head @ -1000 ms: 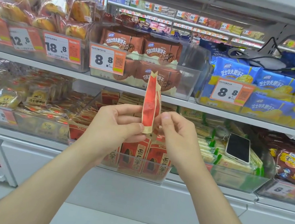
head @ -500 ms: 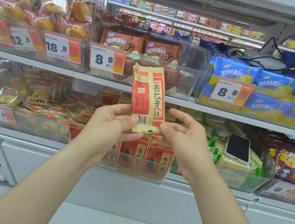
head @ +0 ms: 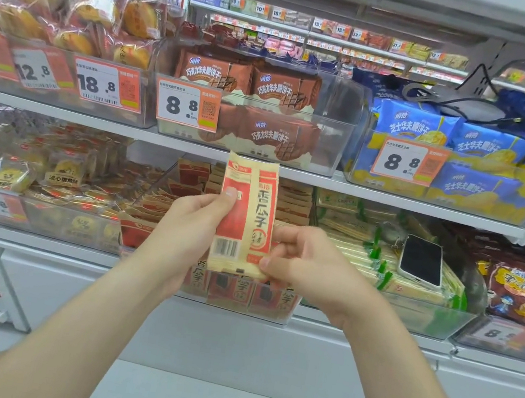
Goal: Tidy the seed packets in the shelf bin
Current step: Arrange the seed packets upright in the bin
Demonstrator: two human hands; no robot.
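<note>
Gripping 1 red-and-cream seed packet (head: 246,217) upright, just in front of the clear shelf bin (head: 269,316) of matching packets (head: 232,289). Left hand (head: 186,231) clasping its left edge, thumb pressed on the face; right hand (head: 309,265) fingers (head: 278,264) pinching the lower right corner. Phone (head: 421,260) lying on green packs (head: 367,251) to the right.

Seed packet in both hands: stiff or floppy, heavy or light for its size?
Probably fairly stiff: the seed packet stands upright, its top unsupported above the left hand. Likely light: that hand and the right hand merely pinch its edges.
</note>
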